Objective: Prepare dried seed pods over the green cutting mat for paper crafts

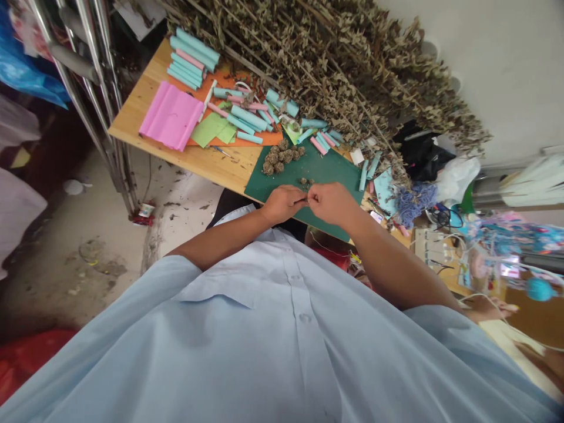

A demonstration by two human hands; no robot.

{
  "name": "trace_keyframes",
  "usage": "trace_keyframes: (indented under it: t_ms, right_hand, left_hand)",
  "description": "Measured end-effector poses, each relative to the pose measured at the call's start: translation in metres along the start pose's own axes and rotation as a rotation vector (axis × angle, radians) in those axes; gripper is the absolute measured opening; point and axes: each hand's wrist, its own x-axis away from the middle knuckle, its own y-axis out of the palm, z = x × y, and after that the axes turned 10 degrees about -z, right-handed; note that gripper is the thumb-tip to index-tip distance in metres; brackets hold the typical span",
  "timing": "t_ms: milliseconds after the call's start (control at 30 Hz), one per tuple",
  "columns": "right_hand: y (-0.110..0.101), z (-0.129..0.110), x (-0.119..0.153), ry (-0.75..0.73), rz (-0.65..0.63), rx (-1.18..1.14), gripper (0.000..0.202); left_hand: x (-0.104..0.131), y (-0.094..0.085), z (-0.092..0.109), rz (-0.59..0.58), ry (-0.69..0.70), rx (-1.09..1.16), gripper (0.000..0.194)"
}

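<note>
Over the near edge of the green mat (267, 183), my left hand (284, 202) and my right hand (331, 202) almost meet at the fingertips. Both have their fingers closed in a pinch. Something small and dark shows between them, too little of it to name. Just beyond the fingers lie a few small brown crumbly bits (305, 181). Farther up the mat sits a pile of rough, round brown clumps (282, 156) that look like dried plant matter.
Pale blue and pink paper rolls (251, 117) lie beyond the mat, with pink paper (173, 116) at left. Dried leafy branches (317, 53) cover the table's back. Metal crutches (94, 76) stand at left. Another person's hand (491, 306) shows at right.
</note>
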Motion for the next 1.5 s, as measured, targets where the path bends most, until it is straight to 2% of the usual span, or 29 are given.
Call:
trace_keyframes:
  t_ms: [133, 300, 400, 567, 700, 867, 1167, 1333, 1500]
  right_hand:
    - [0.002, 0.003, 0.000, -0.014, 0.022, -0.062, 0.016]
    - [0.010, 0.014, 0.008, 0.025, 0.107, -0.366, 0.014]
    - [0.025, 0.021, 0.011, 0.087, 0.233, -0.549, 0.013]
    - [0.054, 0.026, 0.010, 0.065, 0.365, -0.653, 0.013]
    - [0.071, 0.022, 0.013, 0.054, 0.452, -0.732, 0.018]
    - [0.081, 0.010, 0.015, 0.020, 0.563, -0.840, 0.025]
    - [0.082, 0.008, 0.007, -0.066, 0.618, -0.781, 0.016]
    - [0.081, 0.005, 0.009, -0.028, 0.562, -0.833, 0.016]
    - [0.086, -0.001, 0.005, -0.001, 0.559, -0.911, 0.016]
  left_hand:
    - [-0.001, 0.001, 0.001, 0.008, -0.004, 0.002, 0.033]
    - [0.000, 0.000, 0.002, 0.022, -0.025, 0.029, 0.028]
    - [0.000, 0.000, 0.001, 0.033, -0.043, 0.047, 0.026]
    - [0.000, 0.002, -0.004, 0.022, -0.020, 0.081, 0.026]
    - [0.001, 0.002, -0.008, 0.019, -0.008, 0.082, 0.025]
    - [0.002, -0.002, -0.007, -0.008, -0.010, 0.053, 0.027]
    - [0.002, -0.006, -0.004, -0.039, -0.023, 0.051, 0.031]
    - [0.006, -0.008, -0.008, -0.081, 0.001, 0.075, 0.039]
    - [0.009, -0.012, -0.003, -0.073, -0.072, 0.111, 0.049]
